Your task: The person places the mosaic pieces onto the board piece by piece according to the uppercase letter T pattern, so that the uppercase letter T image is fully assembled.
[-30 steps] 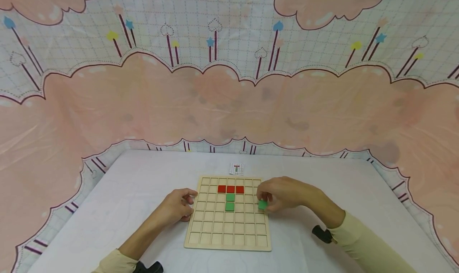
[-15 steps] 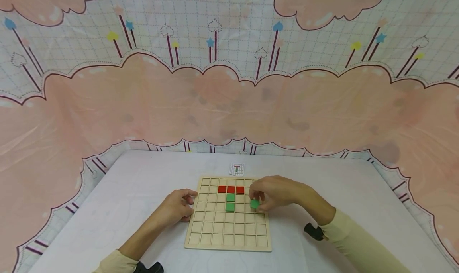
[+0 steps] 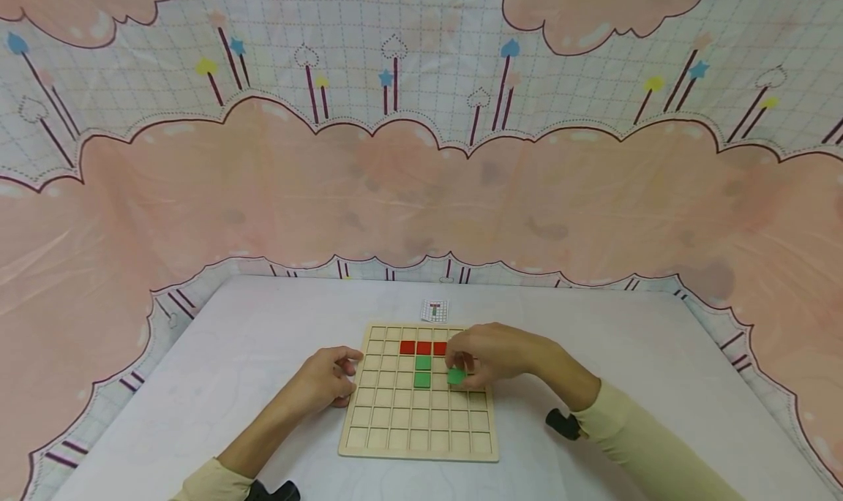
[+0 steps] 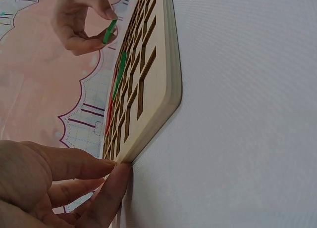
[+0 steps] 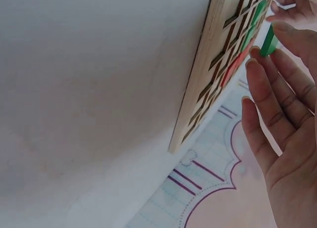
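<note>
A square wooden grid board lies on the table. Three red tiles form a row near its far side, with two green tiles running down from the middle one. Another green tile is pinched between the thumb and fingers of my right hand, over the board's right part. The right wrist view shows this tile tilted at the fingertips. My left hand rests at the board's left edge, its index fingertip and thumb touching the edge some way apart.
A small card printed with a T pattern on a grid lies just beyond the board. White cloth covers the table, and a patterned cloth backdrop rises behind it. Black wrist devices show under both sleeves.
My right hand has moved left with the pinched green tile, from the board's right edge inward toward the green column. The left hand and the board have stayed in place.
</note>
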A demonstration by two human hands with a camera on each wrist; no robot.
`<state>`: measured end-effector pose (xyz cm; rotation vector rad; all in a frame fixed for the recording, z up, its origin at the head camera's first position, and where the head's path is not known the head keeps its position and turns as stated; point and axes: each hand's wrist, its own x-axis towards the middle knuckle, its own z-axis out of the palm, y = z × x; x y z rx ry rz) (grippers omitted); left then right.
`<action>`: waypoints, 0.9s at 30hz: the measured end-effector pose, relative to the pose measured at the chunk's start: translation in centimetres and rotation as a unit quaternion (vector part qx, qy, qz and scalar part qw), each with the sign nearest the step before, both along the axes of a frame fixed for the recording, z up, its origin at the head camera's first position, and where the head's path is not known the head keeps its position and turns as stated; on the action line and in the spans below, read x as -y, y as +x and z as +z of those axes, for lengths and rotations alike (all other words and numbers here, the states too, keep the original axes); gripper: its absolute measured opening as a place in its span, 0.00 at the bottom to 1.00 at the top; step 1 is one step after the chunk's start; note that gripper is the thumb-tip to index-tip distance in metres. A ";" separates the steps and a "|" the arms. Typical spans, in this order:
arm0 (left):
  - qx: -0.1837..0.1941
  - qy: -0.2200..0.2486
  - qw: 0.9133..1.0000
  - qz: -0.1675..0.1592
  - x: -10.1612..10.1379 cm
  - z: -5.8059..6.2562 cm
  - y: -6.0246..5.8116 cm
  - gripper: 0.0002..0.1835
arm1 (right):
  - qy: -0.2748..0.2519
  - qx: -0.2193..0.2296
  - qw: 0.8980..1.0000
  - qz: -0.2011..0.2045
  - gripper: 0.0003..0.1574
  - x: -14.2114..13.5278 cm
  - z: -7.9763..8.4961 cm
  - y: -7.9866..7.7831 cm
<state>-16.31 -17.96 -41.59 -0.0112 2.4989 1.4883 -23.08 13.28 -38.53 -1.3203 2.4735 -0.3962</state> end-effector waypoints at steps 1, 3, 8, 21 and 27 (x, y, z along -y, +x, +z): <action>-0.001 -0.002 1.000 -0.002 0.0 0.0 0.0 0.29 | 0.001 -0.002 1.000 0.002 0.10 0.1 0.0 0.0; 0.001 -0.002 1.000 0.001 0.0 0.0 0.0 0.28 | 0.003 -0.008 1.000 0.008 0.10 0.4 0.0 0.0; 0.008 0.001 1.000 0.009 0.0 0.0 -0.1 0.29 | 0.009 -0.018 1.000 0.020 0.09 1.0 -0.1 -0.2; -0.003 -0.001 1.000 -0.004 0.0 0.0 0.0 0.29 | 0.008 -0.028 0.998 0.047 0.12 2.1 -0.3 -0.1; -0.003 -0.003 1.000 -0.003 0.0 0.1 0.0 0.29 | 0.015 -0.037 0.997 0.058 0.11 3.0 -0.5 0.1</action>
